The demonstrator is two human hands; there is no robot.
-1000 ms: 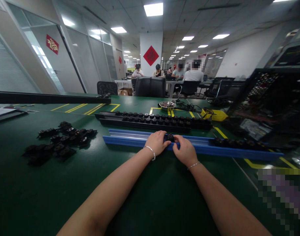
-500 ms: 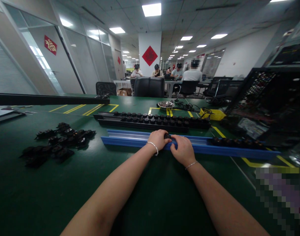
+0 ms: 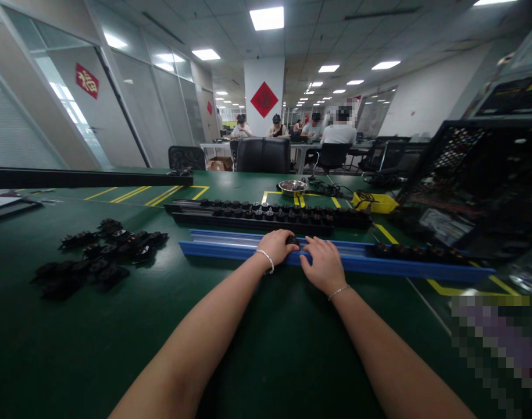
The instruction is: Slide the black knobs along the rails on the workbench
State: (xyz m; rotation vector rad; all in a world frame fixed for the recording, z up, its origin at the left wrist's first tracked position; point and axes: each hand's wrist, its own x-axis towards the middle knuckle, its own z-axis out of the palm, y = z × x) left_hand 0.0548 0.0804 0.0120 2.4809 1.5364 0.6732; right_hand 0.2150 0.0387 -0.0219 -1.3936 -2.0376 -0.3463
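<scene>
Small rounded blk part point(image 3: 293, 240) pinched btwn thumb & fingers of L hand point(image 3: 276, 247) at long blue trough-shaped rail point(image 3: 231, 249); R hand point(image 3: 325, 265) held half-open just beside, nothing gripped.

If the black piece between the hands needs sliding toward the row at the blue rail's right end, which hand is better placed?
Probably the left hand: it appears to grip the black piece from the side away from the row. The right hand looks free but sits between them.
</scene>
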